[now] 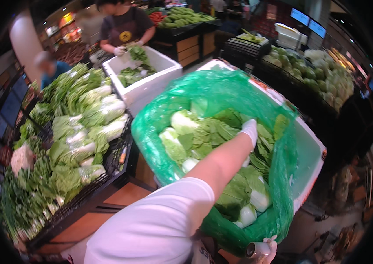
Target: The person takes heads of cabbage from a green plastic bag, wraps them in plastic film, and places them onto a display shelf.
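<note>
My left hand (pixel 250 129), in a white glove, reaches deep into a green plastic bag (pixel 221 82) that lines a white foam box (pixel 308 155). Its fingers touch leafy greens at the far side of the bag and are partly hidden, so their grip cannot be told. Several Chinese cabbages (pixel 185 122) with pale stems and loose green leaves lie inside the bag. At the bottom, by the bag's near edge, my gloved right hand (pixel 271 250) is closed around a roll of clear film or tape (pixel 255 249).
On the left stands a black display rack (pixel 117 165) of wrapped cabbages (pixel 104 110) and leafy vegetables. Beyond the bag, a co-worker (pixel 125 26) handles greens over another white foam box (pixel 173 67). Cabbages and melon-like vegetables (pixel 312 74) fill a stand at right.
</note>
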A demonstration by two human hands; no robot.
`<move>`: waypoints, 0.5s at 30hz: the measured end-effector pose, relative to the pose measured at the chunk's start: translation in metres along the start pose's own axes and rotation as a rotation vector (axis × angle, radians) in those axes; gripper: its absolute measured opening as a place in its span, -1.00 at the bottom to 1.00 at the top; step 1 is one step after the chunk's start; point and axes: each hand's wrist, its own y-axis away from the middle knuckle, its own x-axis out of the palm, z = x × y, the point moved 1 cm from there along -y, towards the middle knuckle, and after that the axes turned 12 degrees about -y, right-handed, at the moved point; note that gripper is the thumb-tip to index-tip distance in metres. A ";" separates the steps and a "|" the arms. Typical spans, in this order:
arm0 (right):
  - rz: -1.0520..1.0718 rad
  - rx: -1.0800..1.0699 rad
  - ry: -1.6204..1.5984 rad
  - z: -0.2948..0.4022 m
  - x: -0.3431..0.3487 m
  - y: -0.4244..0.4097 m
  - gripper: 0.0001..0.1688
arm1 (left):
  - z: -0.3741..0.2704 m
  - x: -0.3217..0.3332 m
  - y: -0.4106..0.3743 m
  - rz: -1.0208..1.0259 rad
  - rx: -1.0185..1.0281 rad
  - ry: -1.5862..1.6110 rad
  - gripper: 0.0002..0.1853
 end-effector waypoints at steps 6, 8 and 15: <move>0.053 -0.214 0.183 0.003 0.006 -0.006 -0.33 | -0.016 0.002 0.091 -0.022 0.070 0.046 -0.48; 0.260 -0.492 0.565 0.011 0.001 -0.019 -0.38 | -0.027 -0.008 0.123 0.008 0.102 0.061 -0.55; 0.022 -0.121 0.054 0.012 0.019 -0.012 -0.59 | -0.041 -0.092 0.227 0.536 0.221 -0.078 -0.43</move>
